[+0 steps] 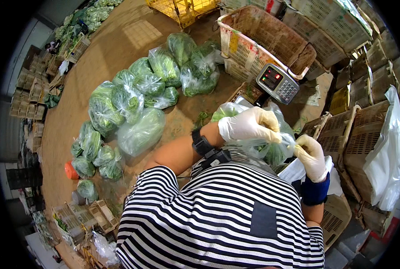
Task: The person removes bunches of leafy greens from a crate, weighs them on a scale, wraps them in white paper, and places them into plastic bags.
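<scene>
The black-and-white striped shirt [218,215] sits closest to my lens, filling the lower middle of the frame. Just above it, right of centre, I have the left hand [250,124] and the right hand [311,157], both in pale gloves, pinching the gathered plastic of a clear bag [277,153] between fingers and thumbs. The film stretches across the gap between the two grips, and the bag's body, with greens inside, hangs just below and behind them, partly hidden from me by the gloves and the shirt. A black strap [201,144] circles the left wrist; a dark blue band [315,190] wraps the right. Just above the hands I can see a scale display [277,83], lit red, tilted in front of a large stained crate [240,47] with slotted walls. At centre left, filled bags [162,67] of leafy greens lie clustered on the brown floor [97,49], with an orange-red container [71,170] at the cluster's lower left edge. Stacked crates [371,130] line the right side, white plastic sheeting [386,157] draped over some. A yellow cart [182,11] stands at top centre, and more crates [29,85] are piled at upper left.
</scene>
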`<control>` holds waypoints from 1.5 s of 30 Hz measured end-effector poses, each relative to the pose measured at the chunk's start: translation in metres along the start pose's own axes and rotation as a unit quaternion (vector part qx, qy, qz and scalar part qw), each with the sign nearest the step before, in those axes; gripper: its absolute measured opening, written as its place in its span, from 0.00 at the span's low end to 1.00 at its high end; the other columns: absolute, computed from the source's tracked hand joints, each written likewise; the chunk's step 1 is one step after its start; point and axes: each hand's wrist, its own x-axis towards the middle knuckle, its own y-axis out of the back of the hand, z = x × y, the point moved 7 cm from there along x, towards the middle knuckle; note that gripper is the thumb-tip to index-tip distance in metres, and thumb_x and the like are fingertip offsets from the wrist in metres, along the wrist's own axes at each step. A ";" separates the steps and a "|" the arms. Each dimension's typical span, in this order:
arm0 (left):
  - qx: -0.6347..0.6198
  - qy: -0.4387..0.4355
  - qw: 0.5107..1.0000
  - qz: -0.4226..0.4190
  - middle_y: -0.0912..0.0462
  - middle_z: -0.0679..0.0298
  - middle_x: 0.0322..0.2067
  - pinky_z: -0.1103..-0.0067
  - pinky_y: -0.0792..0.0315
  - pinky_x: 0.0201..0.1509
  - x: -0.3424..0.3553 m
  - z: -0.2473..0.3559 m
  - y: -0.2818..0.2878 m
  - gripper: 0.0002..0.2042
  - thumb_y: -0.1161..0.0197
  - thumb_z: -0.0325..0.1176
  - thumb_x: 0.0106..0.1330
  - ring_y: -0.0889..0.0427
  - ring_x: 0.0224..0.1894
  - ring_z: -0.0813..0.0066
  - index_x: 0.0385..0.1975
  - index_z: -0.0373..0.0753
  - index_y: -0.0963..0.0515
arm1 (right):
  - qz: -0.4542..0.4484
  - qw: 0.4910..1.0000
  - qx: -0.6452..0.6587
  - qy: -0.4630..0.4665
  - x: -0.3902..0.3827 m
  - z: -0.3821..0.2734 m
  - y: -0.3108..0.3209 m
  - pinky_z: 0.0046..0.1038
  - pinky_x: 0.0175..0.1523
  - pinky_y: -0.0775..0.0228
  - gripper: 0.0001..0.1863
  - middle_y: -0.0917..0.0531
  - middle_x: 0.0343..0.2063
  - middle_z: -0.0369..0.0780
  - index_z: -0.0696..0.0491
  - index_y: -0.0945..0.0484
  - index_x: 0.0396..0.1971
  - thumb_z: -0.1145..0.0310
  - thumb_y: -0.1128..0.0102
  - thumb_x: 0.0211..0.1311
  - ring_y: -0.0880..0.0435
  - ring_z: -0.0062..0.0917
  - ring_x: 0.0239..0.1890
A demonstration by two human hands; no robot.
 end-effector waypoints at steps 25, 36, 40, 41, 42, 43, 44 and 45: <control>0.437 -0.097 0.892 0.064 0.31 0.58 0.13 0.71 0.37 0.22 -0.057 -0.026 0.000 0.13 0.40 0.39 0.54 0.31 0.19 0.61 0.16 0.37 0.25 | 0.090 0.625 0.713 -0.304 0.171 0.132 -0.056 0.11 0.11 0.43 0.14 0.31 0.11 0.30 0.66 0.30 0.32 0.66 0.53 0.62 0.35 0.10 0.09; 0.460 0.036 0.857 0.227 0.26 0.53 0.37 0.72 0.33 0.43 -0.106 -0.085 0.093 0.27 0.41 0.57 0.49 0.26 0.38 0.61 0.41 0.41 0.28 | -0.272 0.906 0.305 -0.115 0.103 -0.013 -0.172 0.15 0.21 0.45 0.10 0.28 0.20 0.30 0.59 0.24 0.34 0.70 0.50 0.59 0.36 0.12 0.16; 0.311 0.118 0.899 0.284 0.23 0.55 0.27 0.66 0.32 0.34 -0.124 -0.189 0.140 0.15 0.49 0.48 0.58 0.24 0.31 0.57 0.30 0.41 0.26 | -0.208 0.973 -0.087 0.048 0.127 -0.002 -0.174 0.19 0.32 0.33 0.19 0.22 0.26 0.37 0.61 0.28 0.45 0.64 0.47 0.57 0.27 0.17 0.25; 0.326 0.124 0.886 0.305 0.23 0.53 0.25 0.67 0.32 0.34 -0.126 -0.205 0.157 0.16 0.51 0.47 0.59 0.24 0.31 0.55 0.28 0.40 0.26 | -0.195 0.961 -0.183 0.067 0.128 -0.001 -0.166 0.20 0.34 0.33 0.19 0.22 0.30 0.38 0.60 0.28 0.46 0.65 0.47 0.57 0.26 0.18 0.27; 0.458 0.179 0.831 0.261 0.24 0.52 0.24 0.68 0.32 0.35 -0.116 -0.188 0.167 0.17 0.52 0.47 0.61 0.24 0.31 0.55 0.26 0.38 0.27 | -0.172 0.942 -0.277 0.076 0.126 0.006 -0.153 0.21 0.37 0.32 0.19 0.21 0.33 0.40 0.60 0.28 0.46 0.67 0.46 0.56 0.25 0.19 0.30; 0.391 0.238 0.845 0.275 0.25 0.49 0.27 0.65 0.34 0.36 -0.118 -0.187 0.189 0.20 0.53 0.50 0.61 0.27 0.34 0.48 0.25 0.37 0.27 | -0.100 0.952 -0.284 0.057 0.125 0.007 -0.138 0.21 0.39 0.32 0.20 0.22 0.36 0.43 0.57 0.28 0.46 0.62 0.46 0.55 0.23 0.23 0.34; 0.433 0.237 0.813 0.308 0.25 0.49 0.27 0.65 0.34 0.35 -0.123 -0.192 0.214 0.19 0.53 0.49 0.61 0.26 0.33 0.49 0.24 0.37 0.27 | -0.026 0.957 -0.287 0.037 0.117 0.011 -0.122 0.22 0.42 0.32 0.22 0.23 0.39 0.46 0.55 0.27 0.46 0.58 0.45 0.54 0.22 0.28 0.38; 0.412 0.229 0.814 0.338 0.24 0.49 0.27 0.65 0.34 0.36 -0.123 -0.195 0.235 0.19 0.52 0.49 0.61 0.26 0.34 0.49 0.24 0.37 0.26 | 0.004 0.967 -0.254 0.011 0.109 0.020 -0.108 0.22 0.43 0.33 0.20 0.23 0.40 0.44 0.55 0.27 0.46 0.61 0.45 0.54 0.22 0.26 0.38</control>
